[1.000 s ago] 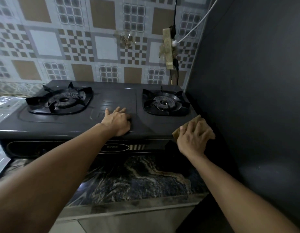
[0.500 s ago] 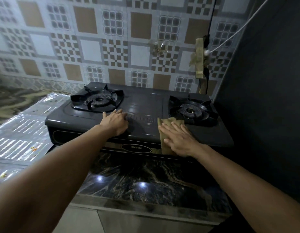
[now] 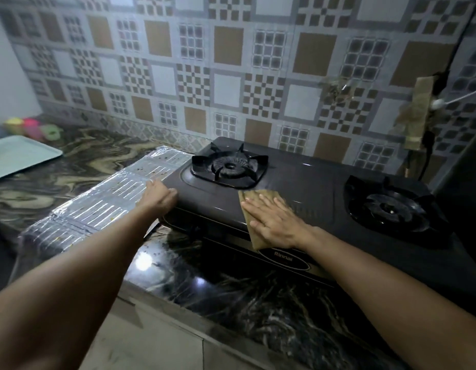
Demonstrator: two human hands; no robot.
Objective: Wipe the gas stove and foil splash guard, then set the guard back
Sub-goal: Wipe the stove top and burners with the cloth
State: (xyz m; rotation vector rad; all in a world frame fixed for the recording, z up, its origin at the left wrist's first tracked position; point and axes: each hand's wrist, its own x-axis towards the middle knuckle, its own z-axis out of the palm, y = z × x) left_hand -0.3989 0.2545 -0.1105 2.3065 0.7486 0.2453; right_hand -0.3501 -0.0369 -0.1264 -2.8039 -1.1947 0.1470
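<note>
A black two-burner gas stove (image 3: 306,188) sits on a dark marble counter against a patterned tile wall. My right hand (image 3: 274,220) lies flat, fingers spread, on a tan cloth (image 3: 261,198) pressed to the stove's front middle, between the left burner (image 3: 229,166) and the right burner (image 3: 389,206). My left hand (image 3: 159,196) rests on the stove's front left corner, fingers curled over the edge. The foil splash guard (image 3: 98,204) lies flat on the counter just left of the stove, spotted with stains.
A pale green tray (image 3: 18,156) and several coloured cups (image 3: 31,126) stand at the far left of the counter (image 3: 231,284). A dark panel (image 3: 469,145) rises right of the stove. Cables and a taped socket (image 3: 418,113) hang on the wall behind the right burner.
My right hand has slid the cloth leftward from the stove's right front corner to its middle. My left hand has moved from the stove's middle to its left corner. The view has swung left.
</note>
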